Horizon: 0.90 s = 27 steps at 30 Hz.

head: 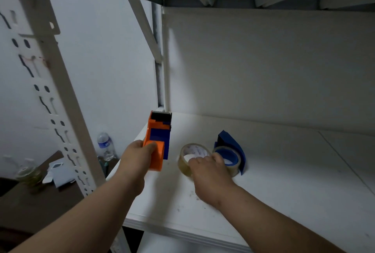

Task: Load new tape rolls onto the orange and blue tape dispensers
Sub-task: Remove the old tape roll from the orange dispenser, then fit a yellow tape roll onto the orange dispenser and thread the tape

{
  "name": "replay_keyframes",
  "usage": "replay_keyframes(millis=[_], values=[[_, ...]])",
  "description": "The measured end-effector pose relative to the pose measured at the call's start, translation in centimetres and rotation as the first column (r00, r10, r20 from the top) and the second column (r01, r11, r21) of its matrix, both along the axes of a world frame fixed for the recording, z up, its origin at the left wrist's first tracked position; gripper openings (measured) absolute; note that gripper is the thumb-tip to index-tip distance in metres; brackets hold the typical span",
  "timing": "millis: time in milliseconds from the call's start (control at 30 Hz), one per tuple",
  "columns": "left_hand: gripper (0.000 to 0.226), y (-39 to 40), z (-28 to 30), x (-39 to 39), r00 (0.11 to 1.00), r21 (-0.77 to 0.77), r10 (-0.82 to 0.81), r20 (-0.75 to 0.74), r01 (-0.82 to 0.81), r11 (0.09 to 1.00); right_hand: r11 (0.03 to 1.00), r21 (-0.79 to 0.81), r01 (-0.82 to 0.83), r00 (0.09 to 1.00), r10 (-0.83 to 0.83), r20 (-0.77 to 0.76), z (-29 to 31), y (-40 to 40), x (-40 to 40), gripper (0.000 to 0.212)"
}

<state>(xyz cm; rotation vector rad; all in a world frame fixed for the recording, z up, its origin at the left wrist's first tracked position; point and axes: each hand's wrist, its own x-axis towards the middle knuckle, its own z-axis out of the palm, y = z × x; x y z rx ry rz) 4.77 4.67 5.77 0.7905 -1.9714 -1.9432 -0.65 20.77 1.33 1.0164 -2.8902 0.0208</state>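
Two hands over a white shelf [284, 181], which serves as the landmark here. Shelf sits inside a white metal rack [60, 90]; slotted upright stands at the shelf's left front corner.

Left hand [135, 156] above the shelf's left edge, fingers wrapped round the handle of the orange dispenser [157, 141]. Dispenser is lifted off the shelf, cutter end pointing toward the back wall; no roll visible on it.

Right hand [211, 173] at shelf centre-front, fingers curled onto the near rim of a clear tape roll [192, 156] that stands tilted on the shelf.

Blue dispenser [231, 147] rests on the shelf just right of that roll, a second clear roll [228, 156] round its hub, partly hidden by the right hand.

Left of and below the shelf: dark table [40, 202] with a water bottle [105, 146], white papers [58, 173], a glass jar [30, 174].
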Motion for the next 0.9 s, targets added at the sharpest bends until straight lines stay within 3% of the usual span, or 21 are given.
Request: replay_keyframes(millis=[300,533,633,800,900], values=[[0.007,-3.6,-1.5,-2.8,0.997,-0.085,-0.051,0.059,0.056,0.995,0.994,0.093,0.065,0.998,-0.064,-0.017,-1.8,-4.0,-3.6,0.053],[0.008,-4.1,-2.3,-4.5,0.992,-0.083,-0.096,0.079,0.103,0.991,0.988,0.087,0.130,0.991,-0.129,-0.015,-2.7,-4.7,-4.7,0.052],[0.007,-4.1,-2.3,-4.8,0.992,-0.119,-0.105,0.075,0.114,0.986,0.990,-0.045,0.136,0.990,-0.135,0.027,-2.0,-5.0,-4.6,0.062],[0.007,-3.1,-1.1,-5.2,0.995,-0.174,-0.094,-0.019,0.089,0.981,0.912,-0.362,0.193,0.981,-0.177,0.077,0.1,-5.2,-4.0,0.031],[0.007,-1.4,0.0,-5.3,0.988,-0.179,-0.129,-0.080,0.113,0.977,0.862,-0.457,0.219,0.976,-0.188,0.113,1.2,-4.7,-3.2,0.027]])
